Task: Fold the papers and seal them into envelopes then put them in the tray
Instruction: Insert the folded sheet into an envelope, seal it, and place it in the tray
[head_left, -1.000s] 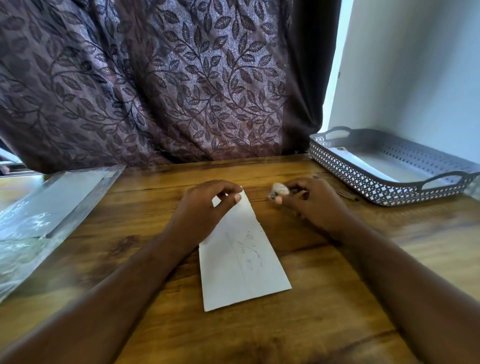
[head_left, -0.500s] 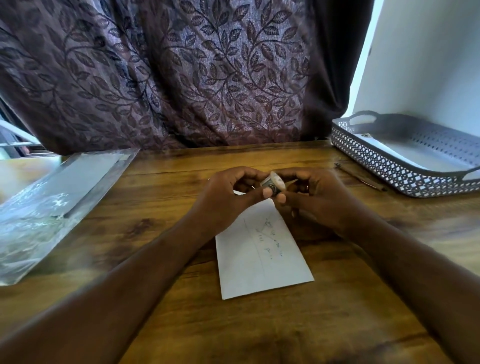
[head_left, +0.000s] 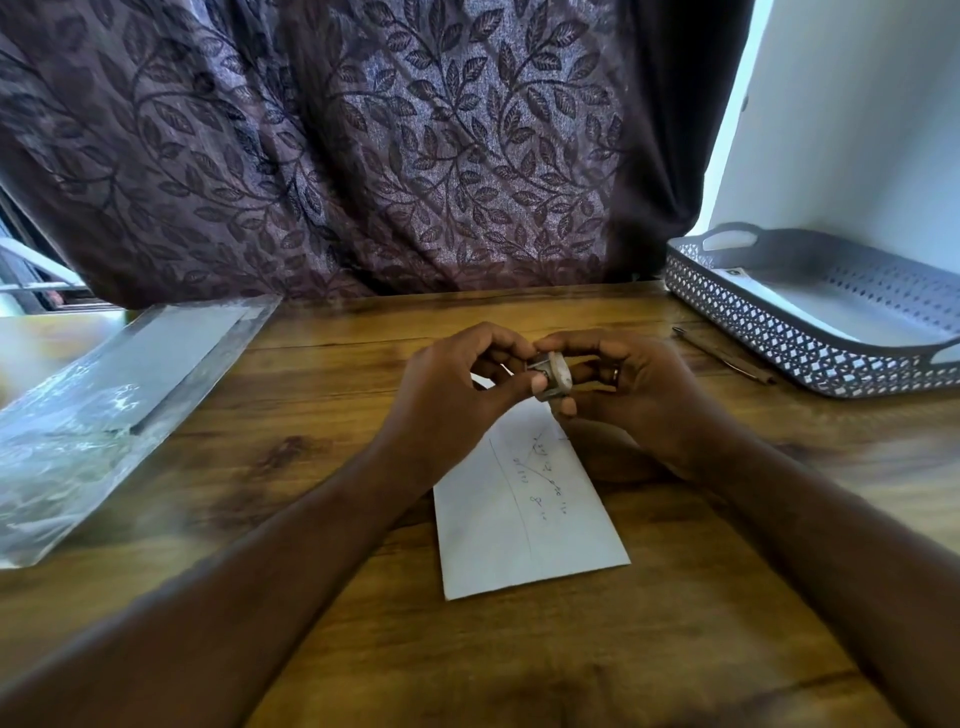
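From the head camera I see both hands raised a little above the wooden table (head_left: 311, 649), meeting over the far end of the white envelope (head_left: 524, 519). My left hand (head_left: 457, 395) and right hand (head_left: 634, 395) are both closed in a pinch on one small pale, cylinder-shaped object (head_left: 553, 375); I cannot tell what it is. The left thumb and forefinger grip its left side, the right fingertips hold its right side, and a ring shows on one right finger. The envelope lies flat on the table, its long side running away from me, tilted slightly left, with faint handwriting and a curved line showing on its face; its far end is hidden under the hands. The grey perforated tray (head_left: 779, 332) sits at the far right of the table, well apart from the envelope, with something flat and white lying inside it. A thin pen (head_left: 727, 356) lies just beside the tray's near wall. A clear plastic sleeve (head_left: 104, 405) lies at the left edge. A leaf-patterned curtain (head_left: 363, 145) hangs behind the table.
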